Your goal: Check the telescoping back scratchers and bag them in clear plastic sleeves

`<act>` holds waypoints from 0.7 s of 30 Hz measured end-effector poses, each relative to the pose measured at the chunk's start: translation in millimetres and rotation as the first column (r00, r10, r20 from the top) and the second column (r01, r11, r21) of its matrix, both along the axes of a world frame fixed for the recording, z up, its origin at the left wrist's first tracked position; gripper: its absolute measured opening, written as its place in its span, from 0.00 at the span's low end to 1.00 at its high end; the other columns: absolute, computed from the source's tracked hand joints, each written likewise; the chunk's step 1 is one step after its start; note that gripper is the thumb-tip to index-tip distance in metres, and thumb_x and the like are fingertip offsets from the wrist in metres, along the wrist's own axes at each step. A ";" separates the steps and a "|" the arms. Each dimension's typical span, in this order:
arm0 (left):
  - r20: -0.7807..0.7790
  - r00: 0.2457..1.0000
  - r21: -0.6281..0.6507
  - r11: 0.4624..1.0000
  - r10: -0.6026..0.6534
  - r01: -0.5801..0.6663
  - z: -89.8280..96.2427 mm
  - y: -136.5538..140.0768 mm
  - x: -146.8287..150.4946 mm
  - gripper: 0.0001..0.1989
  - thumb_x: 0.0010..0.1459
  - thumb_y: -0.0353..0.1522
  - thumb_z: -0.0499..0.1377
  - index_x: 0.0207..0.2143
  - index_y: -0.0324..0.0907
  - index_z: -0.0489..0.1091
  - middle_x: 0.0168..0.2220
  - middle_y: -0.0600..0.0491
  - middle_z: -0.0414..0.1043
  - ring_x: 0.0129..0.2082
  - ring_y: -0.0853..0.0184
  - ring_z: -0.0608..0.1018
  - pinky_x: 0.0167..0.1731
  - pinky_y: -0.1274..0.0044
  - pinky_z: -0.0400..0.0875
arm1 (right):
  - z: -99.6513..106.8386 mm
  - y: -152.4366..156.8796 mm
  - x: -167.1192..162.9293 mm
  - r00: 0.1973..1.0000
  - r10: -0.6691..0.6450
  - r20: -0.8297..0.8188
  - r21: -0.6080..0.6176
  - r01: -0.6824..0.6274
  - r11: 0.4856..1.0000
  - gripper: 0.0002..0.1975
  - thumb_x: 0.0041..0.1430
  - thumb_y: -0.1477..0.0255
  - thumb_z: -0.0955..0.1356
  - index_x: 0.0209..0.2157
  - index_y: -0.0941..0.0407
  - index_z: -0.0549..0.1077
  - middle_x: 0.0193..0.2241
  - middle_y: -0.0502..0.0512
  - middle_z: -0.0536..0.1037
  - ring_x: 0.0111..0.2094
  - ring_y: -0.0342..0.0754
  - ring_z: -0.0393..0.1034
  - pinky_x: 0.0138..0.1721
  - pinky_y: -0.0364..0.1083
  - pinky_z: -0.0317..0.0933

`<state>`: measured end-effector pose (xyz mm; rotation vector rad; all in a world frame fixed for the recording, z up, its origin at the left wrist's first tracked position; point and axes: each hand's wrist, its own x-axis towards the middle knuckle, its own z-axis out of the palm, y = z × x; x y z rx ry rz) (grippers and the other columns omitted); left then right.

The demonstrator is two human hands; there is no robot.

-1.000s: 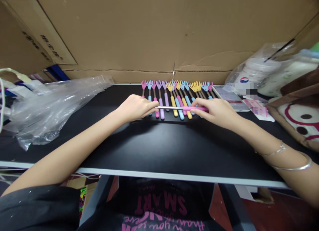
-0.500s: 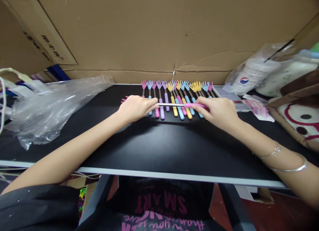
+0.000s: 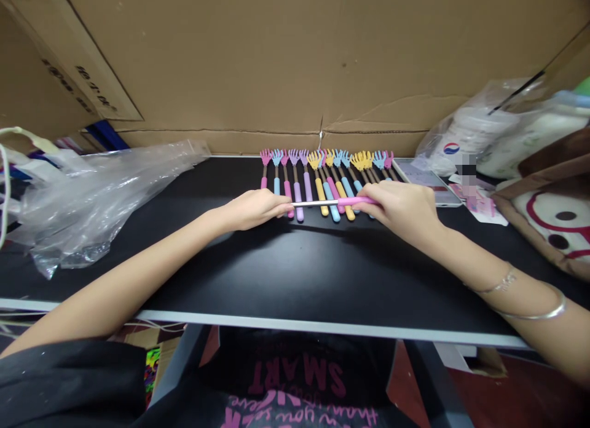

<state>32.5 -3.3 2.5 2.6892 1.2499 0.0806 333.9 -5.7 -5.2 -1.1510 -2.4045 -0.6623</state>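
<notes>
Between my two hands a pink back scratcher (image 3: 318,203) lies level, its metal rod showing. My left hand (image 3: 253,208) is closed around its left end, covering the claw head. My right hand (image 3: 400,208) grips the pink handle at the other end. Behind it, a row of back scratchers (image 3: 338,182) in pink, blue, purple and yellow rests on the black table, hand-shaped heads toward the cardboard. My hands hide some of their handles.
On the left lies a crumpled clear plastic bag (image 3: 101,200) beside white cables. A phone-like flat device (image 3: 428,181), pink cards (image 3: 479,205), a bagged white cup (image 3: 474,139) and a plush-patterned bag (image 3: 553,216) stand right. Cardboard (image 3: 276,59) walls the back.
Both hands and the back scratcher have come slightly lower and nearer. The pink claw tips seen beyond my left hand are now hidden. The row has stayed put.
</notes>
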 end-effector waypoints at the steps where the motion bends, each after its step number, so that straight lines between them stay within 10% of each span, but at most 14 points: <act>1: 0.022 1.000 -0.025 1.000 -0.002 0.002 0.5 -0.1 -0.1 0.21 0.68 0.40 0.42 0.35 0.42 0.71 0.29 0.54 0.73 0.25 0.69 0.72 0.28 0.80 0.60 | 0.8 -0.7 -0.2 1.000 0.005 -0.001 0.021 -0.005 1.000 0.34 0.66 0.47 0.51 0.28 0.56 0.75 0.23 0.54 0.77 0.25 0.44 0.69 0.23 0.44 0.44; 14: -0.260 0.941 0.394 0.914 0.214 -0.099 0.4 -11.6 9.8 0.26 0.70 0.46 0.38 0.41 0.43 0.71 0.27 0.50 0.76 0.25 0.59 0.77 0.21 0.77 0.53 | 7.6 0.4 3.3 1.000 -0.003 -0.003 0.003 0.003 1.000 0.36 0.65 0.46 0.49 0.29 0.55 0.75 0.18 0.52 0.74 0.20 0.44 0.65 0.21 0.43 0.43; 21: -0.193 0.971 0.560 0.828 0.143 -0.011 1.3 -10.9 4.2 0.22 0.69 0.45 0.44 0.34 0.43 0.69 0.22 0.52 0.73 0.20 0.65 0.74 0.20 0.77 0.46 | 16.1 -1.9 -1.9 0.994 0.012 -0.111 -0.284 -0.043 0.958 0.38 0.61 0.41 0.47 0.27 0.53 0.73 0.14 0.49 0.66 0.16 0.43 0.56 0.22 0.43 0.46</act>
